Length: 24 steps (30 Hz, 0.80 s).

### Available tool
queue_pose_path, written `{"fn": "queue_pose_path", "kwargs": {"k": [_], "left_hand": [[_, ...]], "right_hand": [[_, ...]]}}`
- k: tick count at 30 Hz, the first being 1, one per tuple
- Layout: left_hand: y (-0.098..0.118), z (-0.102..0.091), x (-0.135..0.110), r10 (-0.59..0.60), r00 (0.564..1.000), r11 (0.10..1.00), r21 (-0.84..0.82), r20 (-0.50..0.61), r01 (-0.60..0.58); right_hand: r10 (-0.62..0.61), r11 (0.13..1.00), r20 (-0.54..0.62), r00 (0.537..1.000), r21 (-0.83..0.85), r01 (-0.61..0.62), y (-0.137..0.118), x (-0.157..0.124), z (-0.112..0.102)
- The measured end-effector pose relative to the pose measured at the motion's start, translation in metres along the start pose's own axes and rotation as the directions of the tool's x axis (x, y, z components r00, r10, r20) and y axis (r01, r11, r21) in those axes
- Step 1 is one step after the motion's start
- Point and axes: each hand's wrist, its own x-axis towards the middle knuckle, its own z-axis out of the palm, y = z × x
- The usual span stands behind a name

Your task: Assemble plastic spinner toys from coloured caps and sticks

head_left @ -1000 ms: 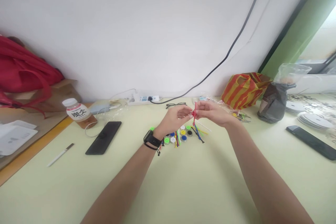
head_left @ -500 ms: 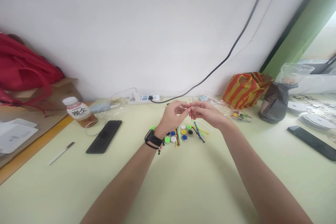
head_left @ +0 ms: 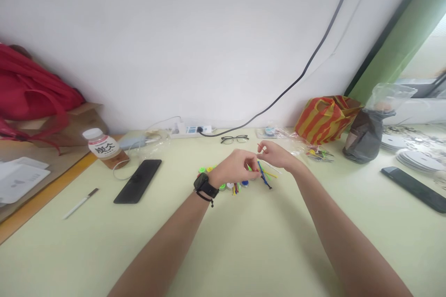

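Note:
My left hand [head_left: 237,167], with a black watch [head_left: 206,185] on its wrist, is low over a cluster of small round coloured pieces. Its thumb and fingers come together by the thin coloured strips; what they pinch, if anything, is too small to make out. Blue and black strips [head_left: 264,175], shaped like cable ties, lie just right of its fingertips. My right hand [head_left: 275,154] is raised slightly behind them, fingers curled closed around a thin red strip [head_left: 259,147], of which little shows. A green round piece [head_left: 222,187] shows below my left hand, which hides much of the cluster.
Eyeglasses [head_left: 235,139] and a power strip [head_left: 191,131] lie by the wall. At left are a phone [head_left: 138,182], a bottle [head_left: 106,148] and a pen [head_left: 81,204]. At right stand a striped bag [head_left: 325,120], a grey bag [head_left: 365,137] and another phone [head_left: 414,189].
My hands were together, fingering a thin red strip. They have parted: the left came down towards the coloured strips, the right lowered slightly, and the eyeglasses are now uncovered.

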Motion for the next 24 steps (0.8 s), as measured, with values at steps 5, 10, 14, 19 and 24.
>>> {"fn": "queue_pose_path", "kwargs": {"k": [5, 10, 14, 19, 24], "left_hand": [[-0.005, 0.012, 0.002, -0.024, 0.966, 0.983, 0.18, 0.256, -0.023], [-0.014, 0.016, 0.002, 0.0, 0.955, 0.966, 0.247, 0.295, -0.077], [-0.014, 0.008, -0.003, -0.057, 0.98, 0.948, 0.319, 0.191, -0.007], [-0.016, 0.003, -0.006, -0.067, 0.988, 0.923, 0.385, 0.141, 0.007], [-0.02, 0.005, -0.006, -0.073, 0.987, 0.922, 0.387, 0.141, 0.013]], "right_hand": [[0.077, 0.991, 0.226, 0.971, -0.124, -0.05, 0.006, -0.001, 0.002], [0.078, 0.987, 0.271, 0.959, -0.154, -0.037, 0.009, -0.001, 0.0], [0.099, 0.957, 0.131, 0.986, -0.283, -0.058, 0.021, 0.006, -0.003], [0.145, 0.928, 0.089, 0.985, -0.358, -0.104, 0.031, 0.011, 0.001], [0.113, 0.944, 0.213, 0.971, -0.327, -0.038, 0.024, 0.007, 0.005]]}}
